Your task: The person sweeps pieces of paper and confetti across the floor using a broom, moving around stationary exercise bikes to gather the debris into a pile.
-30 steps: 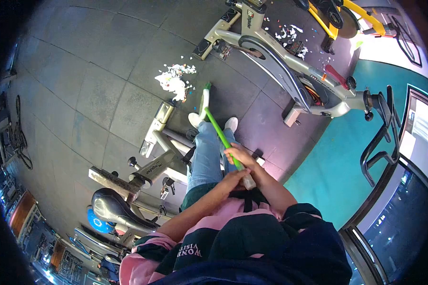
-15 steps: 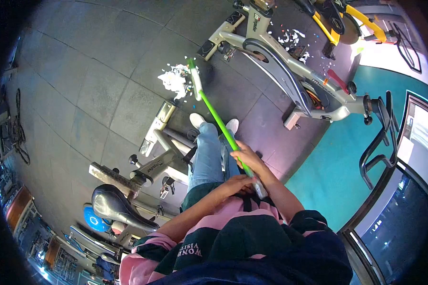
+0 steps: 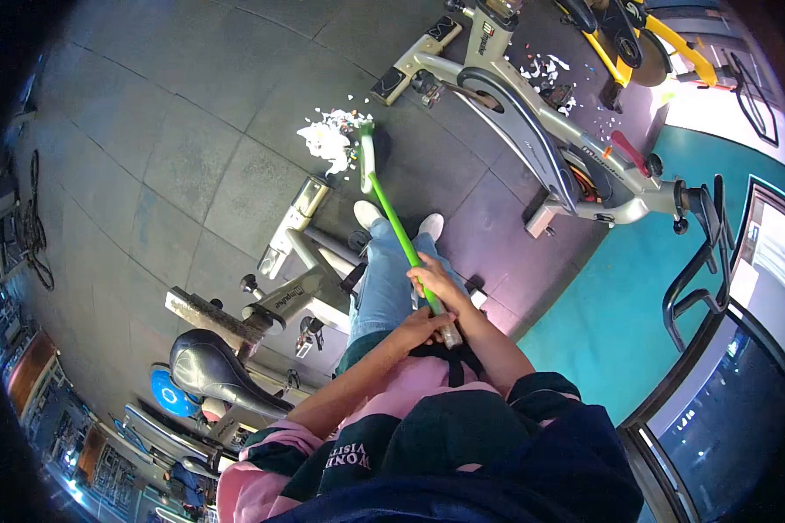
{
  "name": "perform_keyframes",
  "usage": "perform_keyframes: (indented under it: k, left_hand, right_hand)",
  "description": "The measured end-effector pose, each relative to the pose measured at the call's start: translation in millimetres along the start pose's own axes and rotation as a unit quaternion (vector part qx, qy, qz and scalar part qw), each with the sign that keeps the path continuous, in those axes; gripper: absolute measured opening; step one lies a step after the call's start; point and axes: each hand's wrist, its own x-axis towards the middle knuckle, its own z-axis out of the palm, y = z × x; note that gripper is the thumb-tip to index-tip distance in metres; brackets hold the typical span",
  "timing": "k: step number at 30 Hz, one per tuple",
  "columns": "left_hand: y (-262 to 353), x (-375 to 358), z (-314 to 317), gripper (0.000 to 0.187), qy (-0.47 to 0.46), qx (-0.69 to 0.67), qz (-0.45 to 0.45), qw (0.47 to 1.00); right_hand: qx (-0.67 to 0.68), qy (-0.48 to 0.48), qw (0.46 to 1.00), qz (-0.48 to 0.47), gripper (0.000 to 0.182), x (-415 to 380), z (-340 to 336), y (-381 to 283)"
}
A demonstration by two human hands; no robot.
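A broom with a bright green handle (image 3: 396,220) slants from my waist to the floor. My right hand (image 3: 438,281) is wrapped round the handle, farther along it than my left hand (image 3: 421,329), which closes on the handle near its grey end. The broom's white and green head (image 3: 367,157) rests on the dark floor tiles, its bristles on the right edge of a pile of white scraps (image 3: 328,142). Small coloured bits are scattered among the scraps. My shoes stand between the pile and my hands.
A grey exercise bike (image 3: 532,113) stands to the right, with more scraps (image 3: 545,70) beyond it. Close on the left is another bike with a black saddle (image 3: 214,370). A yellow bike (image 3: 617,57) is at the upper right. Teal flooring (image 3: 584,322) borders a glass door.
My hands have shifted left and slightly up in the view, still holding the broom, whose handle stands steeper. The broom head now lies slightly lower and farther right in the view, beside the scraps.
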Motion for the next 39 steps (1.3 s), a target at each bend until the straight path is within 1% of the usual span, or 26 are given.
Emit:
perform_keyframes:
  k: [1, 2, 3, 6, 7, 9, 10, 11, 12, 13, 14, 15, 16, 19, 21, 22, 23, 25, 26, 27, 29, 32, 34, 36, 37, 39]
  left_hand:
    - [0.7, -0.2, 2.7, 0.055, -0.018, 0.024, 0.011, 0.999]
    - [3.2, 0.1, 4.9, 0.056, -0.036, 0.049, 0.024, 0.998]
    - [5.7, -0.6, 8.2, 0.056, -0.038, 0.049, 0.026, 0.998]
    - [6.3, 1.1, 18.2, 0.060, -0.115, 0.029, 0.028, 0.993]
    - [8.7, -0.3, 19.2, 0.060, -0.117, 0.029, 0.031, 0.992]
    - [14.4, -4.1, 20.4, 0.060, -0.128, 0.033, 0.019, 0.991]
    - [14.1, -4.5, 20.3, 0.060, -0.128, 0.032, 0.022, 0.991]
    - [13.9, -4.8, 19.6, 0.059, -0.105, 0.015, 0.015, 0.994]
    - [13.0, -5.1, 18.7, 0.059, -0.081, -0.002, 0.008, 0.997]
    - [12.3, -4.6, 15.1, 0.059, -0.081, -0.004, 0.009, 0.997]
    - [13.2, -3.0, 7.9, 0.058, -0.053, -0.010, 0.011, 0.998]
    - [15.2, -1.3, 0.5, 0.057, -0.025, -0.017, 0.015, 0.999]
    - [22.3, -9.6, -3.5, 0.055, -0.003, -0.022, 0.016, 1.000]
    - [19.4, -11.8, -12.6, 0.054, 0.041, -0.032, 0.038, 0.998]
    - [16.6, -12.8, -12.9, 0.054, 0.038, -0.033, 0.059, 0.997]
    - [14.4, -11.1, -9.8, 0.055, 0.032, -0.011, 0.060, 0.998]
    - [15.9, -11.7, -5.4, 0.055, 0.026, 0.011, 0.062, 0.998]
    - [14.6, -13.5, 7.8, 0.056, 0.013, 0.009, 0.071, 0.997]
    - [12.1, -12.3, 13.4, 0.056, -0.028, 0.004, 0.086, 0.996]
    - [10.6, -11.4, 18.6, 0.056, -0.070, -0.002, 0.100, 0.993]
    - [13.3, -9.9, 27.0, 0.054, -0.086, -0.002, 0.112, 0.990]
    - [23.7, -1.7, 32.6, 0.052, -0.134, -0.007, 0.111, 0.985]
    - [33.3, 1.7, 35.8, 0.053, -0.123, -0.014, 0.117, 0.985]
    - [44.9, 2.4, 36.5, 0.055, -0.109, -0.021, 0.121, 0.986]
    - [53.1, 0.2, 35.3, 0.056, -0.089, -0.051, 0.123, 0.987]
    - [68.4, 1.3, 30.5, 0.056, -0.064, -0.087, 0.126, 0.986]
  right_hand:
    - [0.030, 0.006, 1.000, 0.000, 0.048, -9.2, 3.3, -10.1]
    - [0.029, 0.007, 1.000, -0.002, 0.048, -18.6, 3.9, -20.2]
    - [0.002, 0.011, 1.000, -0.001, 0.052, -30.9, 2.0, -30.3]
    - [-0.066, 0.010, 0.998, -0.001, 0.059, -55.0, -10.2, -42.3]
    - [-0.103, 0.001, 0.995, -0.003, 0.061, -59.8, -13.2, -43.9]
    - [-0.115, 0.011, 0.993, -0.001, 0.066, -61.4, -14.9, -37.2]
    - [-0.125, 0.024, 0.992, 0.001, 0.058, -52.7, -17.3, -26.6]
    - [-0.134, 0.037, 0.990, 0.002, 0.051, -43.8, -19.0, -18.9]
    - [-0.138, 0.037, 0.990, 0.002, 0.051, -32.7, -20.8, -12.0]
    - [-0.056, -0.001, 0.998, 0.000, 0.038, -20.9, -19.8, -7.0]
    - [0.026, -0.039, 0.999, -0.003, 0.025, -13.2, -14.6, -7.7]
    - [0.023, -0.041, 0.999, -0.002, 0.025, -5.0, -9.0, -9.2]
    - [0.033, -0.036, 0.999, 0.016, 0.020, 1.9, -0.5, -13.2]
    - [0.050, -0.037, 0.997, 0.042, 0.016, 10.0, 15.1, -25.1]
    - [0.061, -0.039, 0.997, -0.004, 0.017, 6.5, 18.8, -31.1]
    - [0.035, -0.040, 0.998, -0.014, 0.026, 0.3, 16.2, -34.8]
    - [0.031, -0.041, 0.999, -0.015, 0.026, -11.2, 15.8, -42.9]
    - [-0.083, -0.009, 0.996, -0.042, 0.041, -35.2, 11.7, -54.2]
    - [-0.121, -0.002, 0.992, -0.022, 0.053, -42.3, 5.0, -55.8]
    - [-0.124, -0.001, 0.992, -0.022, 0.053, -50.8, -2.3, -57.6]
    - [-0.207, -0.008, 0.978, 0.004, 0.054, -72.9, -11.3, -69.6]
    - [-0.234, -0.034, 0.971, 0.012, 0.052, -67.0, -35.8, -61.1]
    - [-0.244, -0.053, 0.968, 0.021, 0.050, -58.5, -41.7, -66.5]
    - [-0.344, -0.101, 0.932, 0.054, 0.047, -37.8, -33.5, -90.5]
    - [-0.347, -0.105, 0.930, 0.054, 0.047, -21.1, -30.7, -99.5]
    - [-0.365, -0.149, 0.915, 0.086, 0.027, 20.3, -23.9, -116.4]
